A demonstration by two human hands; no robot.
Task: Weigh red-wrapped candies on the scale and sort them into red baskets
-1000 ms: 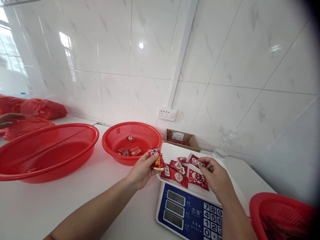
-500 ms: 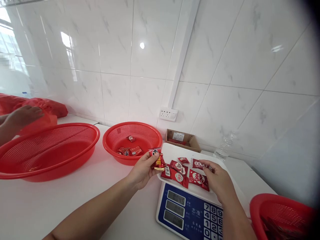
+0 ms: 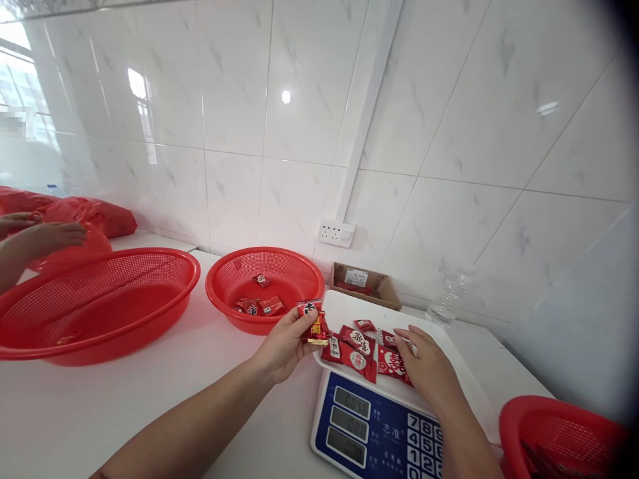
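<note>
My left hand is closed around small red wrapped candy packets, one with gold lettering, beside the left edge of the scale's white tray. Over the tray's right side is my right hand, its fingers apart and touching or close above a small red packet with a dotted end. Several red packets with white print lie together on the tray, partly overlapping. Below it, the blue-fronted digital scale has lit-looking displays and a keypad, which my right forearm partly covers.
A red basket holding a few packets stands left of the scale, with a larger red basket farther left. Another red basket is at right. Behind the tray are a cardboard box and plastic bottle. Another person's hands handle red bags.
My right hand has loosened its fingers from the dotted-end packet, which now rests on the tray. The scale's top reading has changed. My left hand keeps its hold.
</note>
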